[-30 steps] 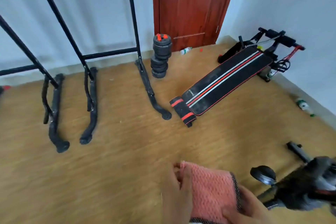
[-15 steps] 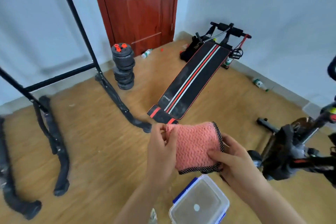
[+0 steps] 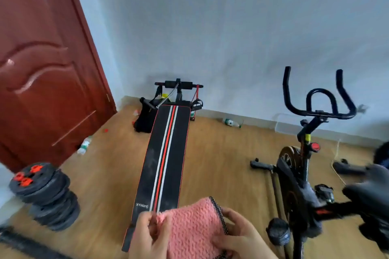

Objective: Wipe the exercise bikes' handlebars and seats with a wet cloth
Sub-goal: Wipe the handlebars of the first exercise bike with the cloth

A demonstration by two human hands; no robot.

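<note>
Cloth (image 3: 193,227), pink, is gripped at opposite edges by left hand (image 3: 147,237) and right hand (image 3: 242,237). "XYWang" is printed on the sit-up bench (image 3: 168,153).

Pink waffle-textured cloth (image 3: 193,229) with black-dotted edging, black bench (image 3: 166,153) striped red and white, black handlebars (image 3: 317,99), red-brown door (image 3: 42,69)

Wooden floor (image 3: 221,164), striped sit-up bench (image 3: 166,157), stacked weight plates (image 3: 48,195), exercise bike (image 3: 299,185), plastic bottle (image 3: 230,122) near wall

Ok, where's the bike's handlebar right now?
In the head view the handlebar is upper right, in front of the wall, right of the sit-up bench and beyond the pink cloth.
</note>
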